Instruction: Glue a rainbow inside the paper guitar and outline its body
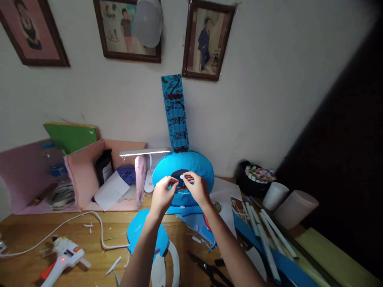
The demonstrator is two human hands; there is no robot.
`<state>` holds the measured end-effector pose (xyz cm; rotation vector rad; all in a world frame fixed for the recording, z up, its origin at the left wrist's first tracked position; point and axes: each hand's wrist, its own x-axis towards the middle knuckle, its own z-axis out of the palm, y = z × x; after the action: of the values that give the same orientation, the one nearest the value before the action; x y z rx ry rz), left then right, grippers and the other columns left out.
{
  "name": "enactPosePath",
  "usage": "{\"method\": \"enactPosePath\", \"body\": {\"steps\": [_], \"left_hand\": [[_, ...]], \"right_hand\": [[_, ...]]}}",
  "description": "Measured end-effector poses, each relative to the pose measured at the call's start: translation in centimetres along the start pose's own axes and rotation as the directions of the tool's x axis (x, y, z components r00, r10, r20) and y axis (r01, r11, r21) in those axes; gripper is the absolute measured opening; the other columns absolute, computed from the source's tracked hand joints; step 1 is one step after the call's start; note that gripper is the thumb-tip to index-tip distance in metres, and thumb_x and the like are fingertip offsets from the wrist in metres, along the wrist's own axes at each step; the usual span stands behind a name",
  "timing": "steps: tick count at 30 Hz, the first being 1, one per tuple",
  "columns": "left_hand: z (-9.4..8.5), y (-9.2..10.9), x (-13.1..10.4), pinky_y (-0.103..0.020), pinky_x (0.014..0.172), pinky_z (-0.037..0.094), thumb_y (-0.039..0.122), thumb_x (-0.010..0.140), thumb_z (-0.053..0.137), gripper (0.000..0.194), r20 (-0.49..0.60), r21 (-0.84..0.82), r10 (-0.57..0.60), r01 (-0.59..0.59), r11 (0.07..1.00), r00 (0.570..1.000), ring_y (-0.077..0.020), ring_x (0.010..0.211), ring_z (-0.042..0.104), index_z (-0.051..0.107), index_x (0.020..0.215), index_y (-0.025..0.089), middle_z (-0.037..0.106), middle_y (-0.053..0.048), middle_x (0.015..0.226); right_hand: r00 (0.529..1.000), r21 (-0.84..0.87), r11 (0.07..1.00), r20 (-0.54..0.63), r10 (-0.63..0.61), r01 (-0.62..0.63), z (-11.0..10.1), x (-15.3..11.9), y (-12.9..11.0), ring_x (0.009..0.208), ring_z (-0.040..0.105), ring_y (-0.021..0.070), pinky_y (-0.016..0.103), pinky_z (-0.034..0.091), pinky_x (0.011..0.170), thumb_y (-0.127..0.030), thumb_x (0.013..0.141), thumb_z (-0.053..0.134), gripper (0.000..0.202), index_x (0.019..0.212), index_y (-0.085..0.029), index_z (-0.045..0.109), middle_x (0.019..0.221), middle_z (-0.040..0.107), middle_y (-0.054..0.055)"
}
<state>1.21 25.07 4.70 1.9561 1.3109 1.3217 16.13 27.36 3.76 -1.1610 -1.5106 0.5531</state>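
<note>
My right hand (196, 186) pinches a small white piece (182, 177) between thumb and fingertips. Just to its left, my left hand (164, 192) has thumb and fingers drawn together; what they hold, if anything, is too small to make out. Both hands are in front of a blue rounded body (203, 163) with a dark opening in its middle. From its top rises a tall blue strip (176, 115) with dark branch-like drawings, leaning slightly left. Below my left forearm lies a blue cut-out sheet (139, 229).
A glue gun (64, 255) with a red light lies at left. Black scissors (206, 268) rest between my forearms. A lit desk lamp (145, 152) and pink box compartments (85, 175) stand behind. White tubes (263, 243) and a black marker holder (254, 185) are at right.
</note>
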Motion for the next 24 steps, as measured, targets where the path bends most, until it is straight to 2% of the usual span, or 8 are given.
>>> {"method": "enactPosePath", "body": {"steps": [4,9,14,19,24], "left_hand": [[-0.1,-0.1,0.5,-0.037,0.081,0.051,0.03,0.086,0.056,0.017,-0.036,-0.046,-0.002,0.0,0.999,0.999,-0.0154,0.084,0.063,0.063,0.086,0.014,0.067,-0.004,0.088],[-1.1,-0.1,0.7,-0.033,0.08,0.052,0.031,0.084,0.057,0.016,-0.076,-0.079,-0.021,0.015,0.997,0.997,-0.017,0.082,0.065,0.065,0.084,0.017,0.07,-0.004,0.087],[-1.9,0.2,0.8,-0.031,0.079,0.052,0.033,0.083,0.056,0.018,-0.119,-0.083,-0.035,0.025,0.996,0.992,-0.0179,0.081,0.066,0.066,0.084,0.018,0.071,-0.004,0.085],[-2.3,0.1,0.9,-0.03,0.079,0.052,0.033,0.083,0.056,0.019,-0.144,-0.078,-0.036,0.025,0.997,0.989,-0.0175,0.081,0.065,0.066,0.085,0.017,0.071,-0.004,0.086],[-2.8,-0.2,0.9,-0.031,0.081,0.052,0.032,0.083,0.056,0.018,-0.16,-0.068,-0.045,0.034,0.997,0.986,-0.0179,0.083,0.066,0.067,0.085,0.017,0.071,-0.004,0.087]], "right_hand": [[0.982,0.056,0.996,-0.176,0.074,-0.065,2.0,-0.2,0.8,0.078,0.068,0.0246,0.037,0.055,0.072,-0.041,0.08,0.057,0.032,0.093,-0.014,0.069,0.088,0.073,0.014],[0.941,0.193,0.975,-0.295,0.165,-0.11,4.1,0.0,2.1,0.086,0.068,0.0265,0.038,0.055,0.077,-0.047,0.079,0.057,0.04,0.094,-0.011,0.068,0.095,0.072,0.016],[0.926,0.339,0.933,-0.3,0.23,-0.122,5.1,0.8,2.8,0.077,0.069,0.0245,0.035,0.057,0.069,-0.051,0.077,0.056,0.043,0.087,-0.011,0.067,0.089,0.073,0.014],[0.921,0.423,0.899,-0.297,0.252,-0.11,5.1,1.4,2.9,0.081,0.067,0.0241,0.034,0.054,0.074,-0.046,0.073,0.062,0.033,0.08,-0.014,0.066,0.086,0.073,0.011],[0.914,0.506,0.857,-0.293,0.28,-0.1,5.3,1.6,3.6,0.079,0.066,0.0222,0.033,0.053,0.072,-0.044,0.072,0.064,0.029,0.076,-0.015,0.064,0.082,0.072,0.009]]}}
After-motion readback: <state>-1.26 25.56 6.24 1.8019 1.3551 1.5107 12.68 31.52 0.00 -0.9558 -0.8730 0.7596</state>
